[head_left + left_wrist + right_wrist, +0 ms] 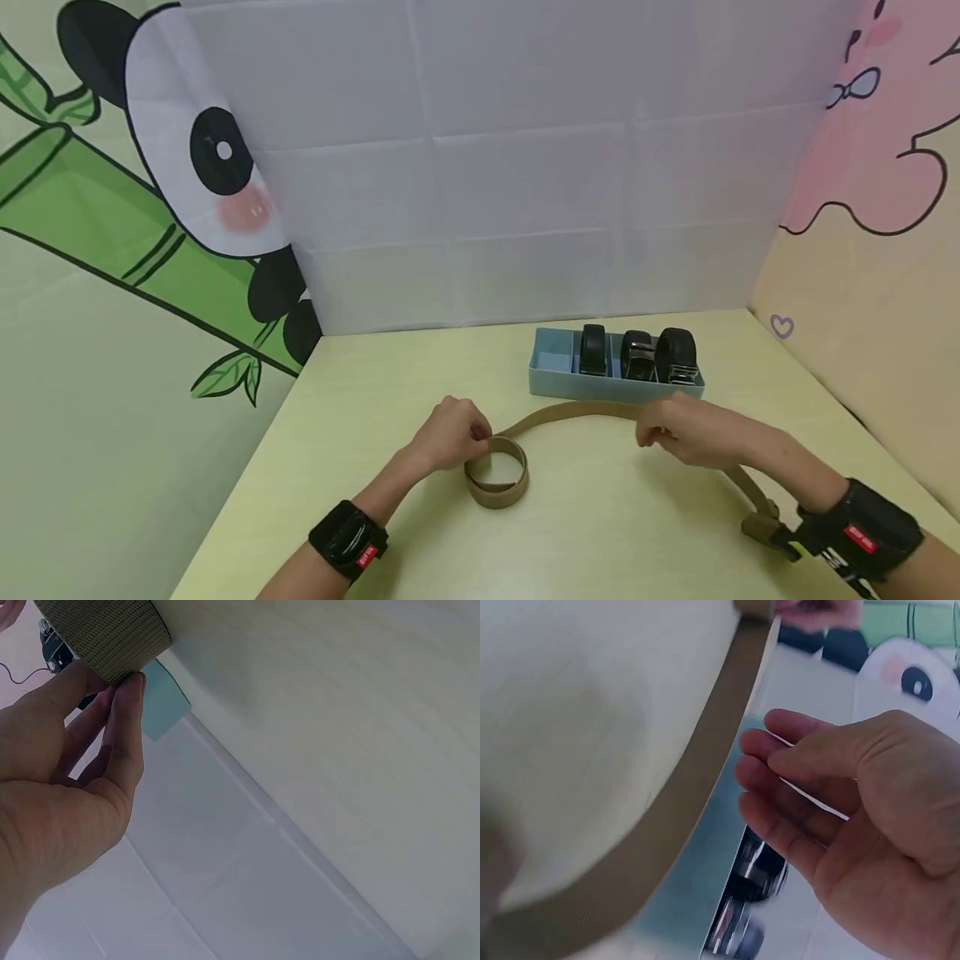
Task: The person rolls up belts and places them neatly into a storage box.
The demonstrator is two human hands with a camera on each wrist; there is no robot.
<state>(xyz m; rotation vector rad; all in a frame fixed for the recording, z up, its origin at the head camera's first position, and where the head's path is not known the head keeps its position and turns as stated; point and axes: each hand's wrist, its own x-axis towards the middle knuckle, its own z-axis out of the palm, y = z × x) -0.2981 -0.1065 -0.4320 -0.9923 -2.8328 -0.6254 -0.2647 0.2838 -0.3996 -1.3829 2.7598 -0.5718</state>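
Observation:
A tan woven belt (577,408) stands on edge on the table, its left end wound into a coil (498,497). My left hand (450,433) pinches the coil's left side between thumb and fingers; the left wrist view shows the fingertips at the lower edge of the webbing (105,637). From the coil, the strap curves rightward behind my right hand (693,429) to a dark buckle (765,529) near the right wrist. Up close in the right wrist view, the right fingers are loosely bent beside the strap (697,772), with nothing between them and the thumb.
A blue compartment box (600,386) stands behind the strap, holding three rolled black belts (592,350) with shiny buckles. The pale yellow table (390,375) meets a white backdrop (465,200) at its far edge. Printed cloth (870,333) hangs along the right side.

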